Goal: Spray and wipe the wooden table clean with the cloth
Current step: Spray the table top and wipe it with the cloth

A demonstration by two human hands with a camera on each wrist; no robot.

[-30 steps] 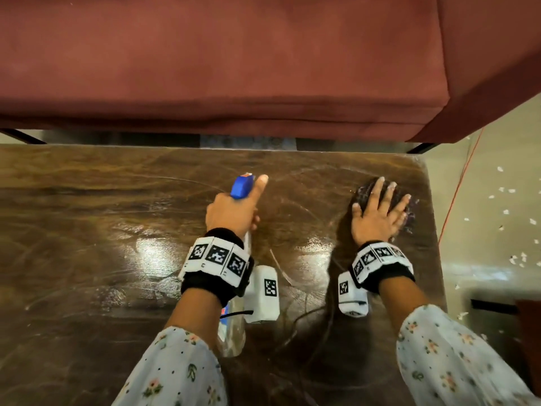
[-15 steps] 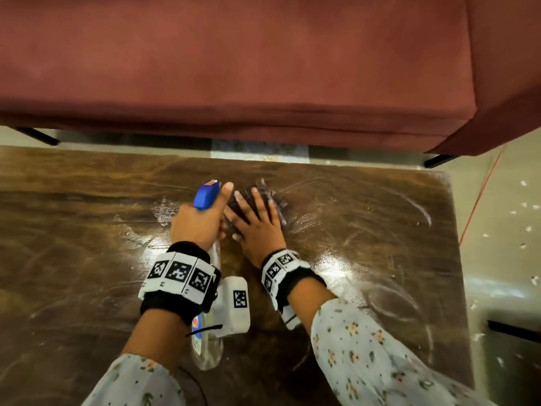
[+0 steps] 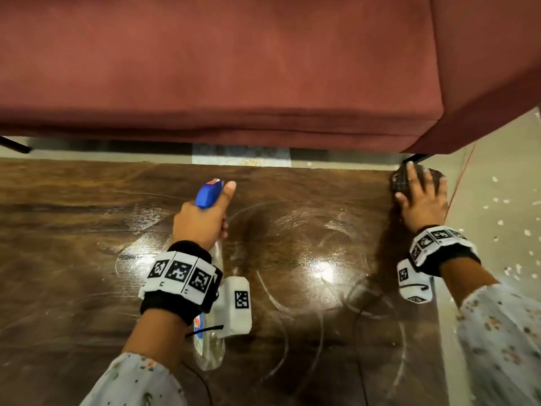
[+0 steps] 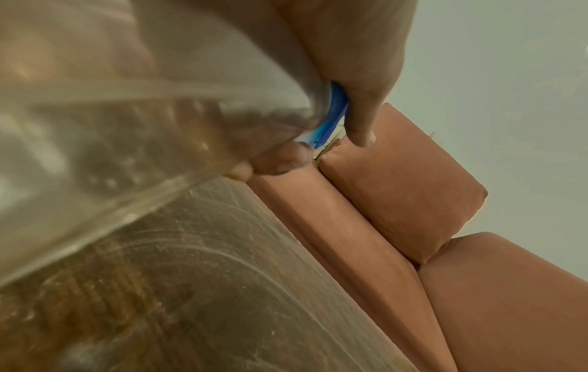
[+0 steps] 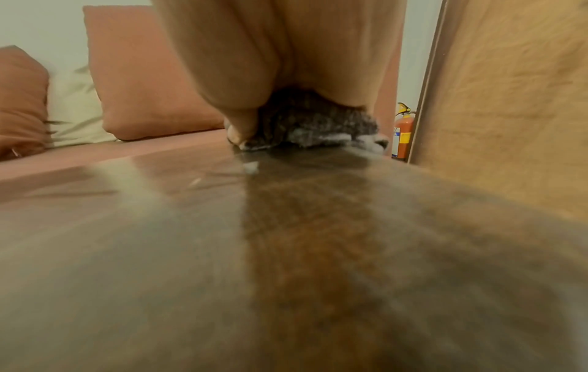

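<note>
The dark wooden table (image 3: 87, 259) shines with wet curved wipe streaks. My left hand (image 3: 202, 221) grips a clear spray bottle (image 3: 209, 344) by its neck near the table's middle, thumb laid along the blue spray head (image 3: 208, 194). In the left wrist view the bottle (image 4: 127, 125) fills the frame, with fingers curled by the blue trigger (image 4: 332, 115). My right hand (image 3: 421, 200) lies flat, fingers spread, on a dark grey cloth (image 3: 399, 181) at the table's far right corner. The right wrist view shows the cloth (image 5: 311, 123) bunched under my palm on the table (image 5: 286, 251).
A dark red sofa (image 3: 234, 68) runs along the table's far edge, with cushions (image 5: 143, 75) on it. The floor (image 3: 497, 186) to the right has white scraps and a thin red cord. A fire extinguisher (image 5: 403, 131) and a wooden panel (image 5: 509, 100) stand beyond the right corner.
My right hand swept the cloth in beside the left hand, then back out to the far right corner. The left hand kept hold of the bottle in about the same place.
</note>
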